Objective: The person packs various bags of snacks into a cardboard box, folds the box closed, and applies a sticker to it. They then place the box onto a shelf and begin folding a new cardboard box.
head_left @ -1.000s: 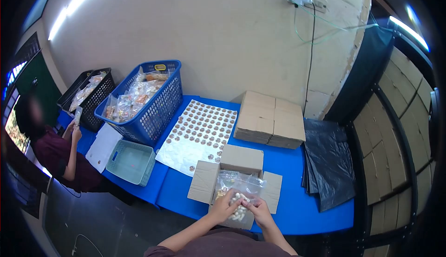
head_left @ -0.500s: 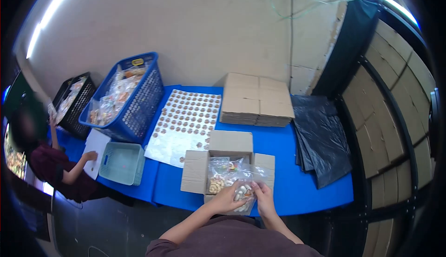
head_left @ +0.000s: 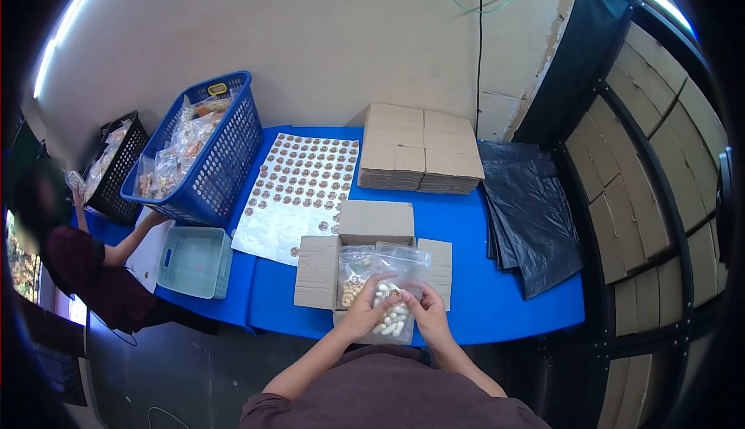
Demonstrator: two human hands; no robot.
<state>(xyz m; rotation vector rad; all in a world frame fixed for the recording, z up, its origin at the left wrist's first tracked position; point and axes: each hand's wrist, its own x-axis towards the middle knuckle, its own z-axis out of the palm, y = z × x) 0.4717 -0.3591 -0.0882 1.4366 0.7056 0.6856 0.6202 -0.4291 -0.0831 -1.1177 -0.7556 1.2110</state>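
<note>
My left hand (head_left: 362, 311) and my right hand (head_left: 430, 316) are closed on the two sides of a clear zip bag (head_left: 394, 326) of white, elongated pieces. A small round brown sticker (head_left: 394, 294) shows on the bag's front, with my right thumb beside it. Below the bag stands an open cardboard box (head_left: 317, 272), its flaps folded outward. Inside the box is another clear bag (head_left: 352, 283) with pale yellowish pieces. The bag in my hands hides much of the box's inside.
Behind the box lies a sheet of round stickers (head_left: 268, 241). Flattened cartons (head_left: 423, 146) and black plastic bags (head_left: 535, 219) are to the right. At left stand a blue basket (head_left: 244, 130) of filled bags, a pale green tray (head_left: 194, 285), a black crate (head_left: 133, 157) and a co-worker (head_left: 77, 274).
The bag is now more upright, turned with its front and sticker towards me. My right thumb has moved onto its front. The co-worker's nearer hand has moved up towards the blue basket.
</note>
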